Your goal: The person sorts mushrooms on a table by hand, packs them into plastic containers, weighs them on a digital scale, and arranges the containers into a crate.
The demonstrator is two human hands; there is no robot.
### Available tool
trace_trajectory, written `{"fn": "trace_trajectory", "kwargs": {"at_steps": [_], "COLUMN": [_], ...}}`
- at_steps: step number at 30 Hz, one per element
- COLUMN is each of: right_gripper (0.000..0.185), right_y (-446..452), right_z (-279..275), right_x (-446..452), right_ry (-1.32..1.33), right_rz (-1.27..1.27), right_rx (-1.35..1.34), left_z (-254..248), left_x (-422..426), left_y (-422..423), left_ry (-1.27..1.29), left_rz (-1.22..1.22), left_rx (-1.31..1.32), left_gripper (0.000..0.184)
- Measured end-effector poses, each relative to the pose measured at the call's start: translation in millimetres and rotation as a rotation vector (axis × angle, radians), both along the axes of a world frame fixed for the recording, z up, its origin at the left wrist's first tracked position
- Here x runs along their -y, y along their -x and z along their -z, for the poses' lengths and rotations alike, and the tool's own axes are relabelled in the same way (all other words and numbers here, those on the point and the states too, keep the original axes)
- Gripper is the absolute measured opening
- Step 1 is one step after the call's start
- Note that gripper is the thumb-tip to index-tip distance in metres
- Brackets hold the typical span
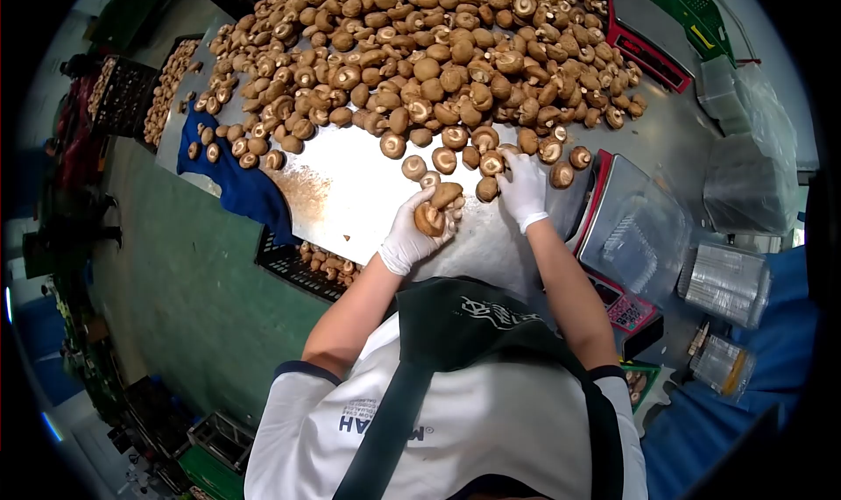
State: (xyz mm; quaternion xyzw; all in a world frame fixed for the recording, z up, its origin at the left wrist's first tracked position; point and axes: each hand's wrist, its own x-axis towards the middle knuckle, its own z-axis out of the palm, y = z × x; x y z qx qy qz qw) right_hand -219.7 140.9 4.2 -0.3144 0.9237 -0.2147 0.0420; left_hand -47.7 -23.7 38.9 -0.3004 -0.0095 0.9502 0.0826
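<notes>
My left hand (420, 231), in a white glove, is turned up and curled around brown shiitake mushrooms (429, 219), at least two of them, in its palm. Over the metal table (473, 237), my gloved right hand (524, 191) reaches to the near edge of the heap. Its thumb and fingertips close on the side of a shiitake mushroom (491, 163) with a pale underside. Another mushroom (487, 189) lies just below those fingertips. A big pile of shiitake mushrooms (438, 70) spreads across the far part of the table.
To the right stand a scale (635, 228) with a clear plastic tray on it, and stacked clear containers (725, 283). Another red scale (648, 35) sits at the back right. A blue cloth (232, 180) hangs over the left edge, above a black crate (307, 268) of mushrooms.
</notes>
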Motion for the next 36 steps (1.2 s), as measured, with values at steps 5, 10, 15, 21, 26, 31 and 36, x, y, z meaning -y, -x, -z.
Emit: {"fn": "trace_trajectory", "kwargs": {"at_steps": [5,10,15,21,26,31,36], "right_gripper": [0.037,0.022,0.022,0.044,0.046,0.051,0.059], "right_y": [-17.2,-79.6,-55.1,30.5,28.7,-62.4,-67.7], "right_z": [-49.5,-78.5,-49.8,-22.1,-25.3,-75.7,-62.6], "right_x": [5.1,7.5,-3.7,54.8,60.5,40.8,74.5], "right_ry": [0.209,0.563,0.273,0.059,0.223,0.219,0.051], "right_rz": [-0.082,-0.262,-0.436,0.044,0.094,-0.562,-0.632], "right_rx": [-0.006,0.418,0.74,0.025,0.241,0.315,0.518], "left_z": [3.9,-4.5,17.9,-0.4,6.1,-0.1,41.2], "left_x": [-5.0,-14.6,-23.9,-15.7,-9.3,-6.5,-4.8], "left_y": [-10.5,-15.9,-54.0,-45.6,-39.4,-41.1,-73.0], "left_ry": [-0.182,0.043,0.293,0.554,0.466,0.304,0.2], "left_rz": [-0.077,0.177,0.39,0.308,0.278,0.209,0.194], "left_rx": [0.007,-0.163,-0.153,-0.198,-0.197,-0.092,-0.039], "left_gripper": [0.043,0.059,0.039,0.043,0.05,0.048,0.043]}}
